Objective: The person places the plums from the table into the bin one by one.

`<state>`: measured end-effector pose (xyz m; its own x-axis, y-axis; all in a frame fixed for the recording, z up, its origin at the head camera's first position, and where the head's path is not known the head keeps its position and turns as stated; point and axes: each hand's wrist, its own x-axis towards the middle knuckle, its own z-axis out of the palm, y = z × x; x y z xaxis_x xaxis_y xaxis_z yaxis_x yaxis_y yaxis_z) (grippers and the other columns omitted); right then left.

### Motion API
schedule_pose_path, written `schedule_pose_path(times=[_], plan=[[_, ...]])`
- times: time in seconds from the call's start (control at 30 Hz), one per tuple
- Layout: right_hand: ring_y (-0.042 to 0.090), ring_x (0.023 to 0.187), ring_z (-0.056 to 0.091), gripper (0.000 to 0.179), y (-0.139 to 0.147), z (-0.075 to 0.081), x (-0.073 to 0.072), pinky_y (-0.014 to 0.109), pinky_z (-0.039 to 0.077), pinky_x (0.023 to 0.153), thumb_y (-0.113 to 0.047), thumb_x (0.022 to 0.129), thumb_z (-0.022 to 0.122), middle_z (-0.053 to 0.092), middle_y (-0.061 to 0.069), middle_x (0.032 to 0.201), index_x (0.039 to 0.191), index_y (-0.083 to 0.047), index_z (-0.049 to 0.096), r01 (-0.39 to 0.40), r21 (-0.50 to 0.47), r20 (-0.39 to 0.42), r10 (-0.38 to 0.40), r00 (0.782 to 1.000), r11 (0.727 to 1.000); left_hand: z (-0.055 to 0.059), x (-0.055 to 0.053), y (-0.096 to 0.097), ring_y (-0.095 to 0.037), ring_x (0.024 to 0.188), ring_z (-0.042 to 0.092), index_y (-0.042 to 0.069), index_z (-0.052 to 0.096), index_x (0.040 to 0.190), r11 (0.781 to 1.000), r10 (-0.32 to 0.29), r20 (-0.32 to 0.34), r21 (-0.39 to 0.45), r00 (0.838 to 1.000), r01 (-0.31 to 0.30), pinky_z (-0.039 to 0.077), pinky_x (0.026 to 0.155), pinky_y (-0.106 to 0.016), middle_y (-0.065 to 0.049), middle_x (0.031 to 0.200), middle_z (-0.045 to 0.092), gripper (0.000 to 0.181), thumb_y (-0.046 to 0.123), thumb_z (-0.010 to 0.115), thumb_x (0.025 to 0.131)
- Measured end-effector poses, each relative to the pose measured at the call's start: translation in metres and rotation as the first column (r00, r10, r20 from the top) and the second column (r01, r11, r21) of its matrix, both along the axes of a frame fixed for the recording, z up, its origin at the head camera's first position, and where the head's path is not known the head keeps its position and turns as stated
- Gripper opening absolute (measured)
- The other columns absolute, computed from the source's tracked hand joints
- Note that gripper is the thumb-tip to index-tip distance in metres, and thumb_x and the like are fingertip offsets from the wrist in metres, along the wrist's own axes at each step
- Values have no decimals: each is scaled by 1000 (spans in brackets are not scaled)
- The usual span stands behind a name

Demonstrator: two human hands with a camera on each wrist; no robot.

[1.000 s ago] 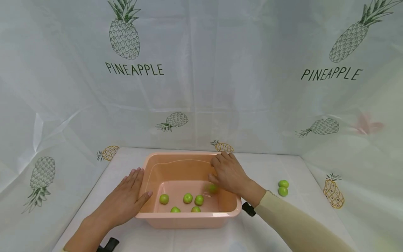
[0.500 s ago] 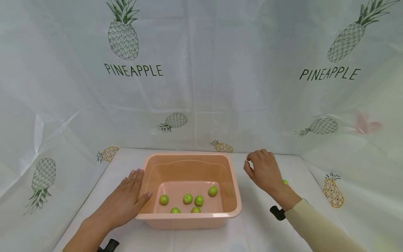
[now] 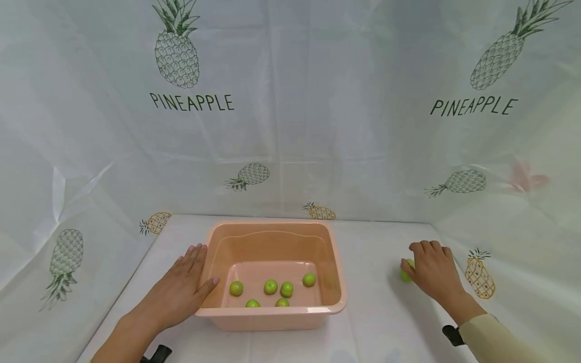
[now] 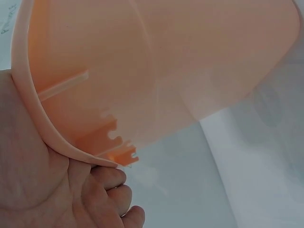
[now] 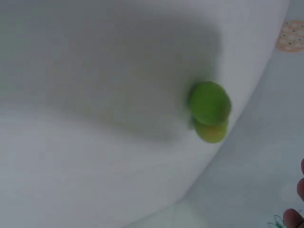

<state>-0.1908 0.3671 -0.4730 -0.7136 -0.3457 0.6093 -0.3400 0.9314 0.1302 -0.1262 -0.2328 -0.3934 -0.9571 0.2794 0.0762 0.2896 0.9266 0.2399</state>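
A peach-coloured plastic basin (image 3: 272, 311) stands on the white table, with several small round green fruits (image 3: 286, 289) on its floor. Flat along the basin's left rim rests my left hand (image 3: 177, 290), fingers straight. In the left wrist view its palm (image 4: 33, 185) presses against the rim (image 4: 45, 128). My right hand (image 3: 433, 272) is over two green fruits (image 3: 406, 276) right of the basin, its fingers loosely bent and partly hiding them. The right wrist view shows this fruit pair (image 5: 210, 103) side by side on the table, with fingertips (image 5: 293, 217) apart from them at the edge.
A pale sheet printed with pineapples (image 3: 254, 174) rises behind the table and along both sides. White tabletop (image 3: 367, 282) lies between the basin and the fruit pair. A black strap piece (image 3: 452, 335) sits at the right wrist.
My right hand has come out of the basin and moved right, over the two fruits. One green fruit is left in the basin's right part. The left hand has stayed on the rim.
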Motion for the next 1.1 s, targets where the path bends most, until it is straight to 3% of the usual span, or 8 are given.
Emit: schedule_pose_path(times=[0.2,0.33,0.53,0.87,1.1], plan=[[39,78,56,43,14,-30,6,54,46,61,-38,86,58,60,17,84,98,3,61,-7,67,-6,8,1000,998,0,0,0,-51,156,27,-12,26,161,1000,-5,-10,3,1000,5,29,124,-68,-31,168,29,85,48,53,109],[37,78,56,43,17,-39,9,55,47,64,-37,82,64,59,15,84,99,3,61,7,94,36,-10,999,996,2,0,1,-52,156,28,-13,27,161,1000,-7,-13,4,1000,7,30,123,-68,-32,167,30,84,47,54,109],[36,80,55,44,18,-48,10,59,48,70,-31,72,80,57,12,82,94,1,59,30,136,99,-44,994,990,3,1,2,-52,155,28,-13,27,160,1000,-6,-8,1,1000,6,31,123,-68,-32,167,31,84,46,55,108],[35,78,53,45,22,-54,12,57,49,70,-24,69,87,52,10,78,89,-1,53,5,188,90,-23,996,982,2,0,1,-52,156,27,-13,27,161,1000,-9,-9,-5,1000,9,31,123,-67,-31,168,29,84,47,54,108],[35,79,54,48,22,-57,10,57,48,72,-22,71,92,52,10,79,89,-1,53,31,197,114,-54,992,980,1,0,0,-51,157,26,-12,26,161,1000,1,-2,-9,1000,-1,30,124,-66,-30,169,28,86,52,51,109]])
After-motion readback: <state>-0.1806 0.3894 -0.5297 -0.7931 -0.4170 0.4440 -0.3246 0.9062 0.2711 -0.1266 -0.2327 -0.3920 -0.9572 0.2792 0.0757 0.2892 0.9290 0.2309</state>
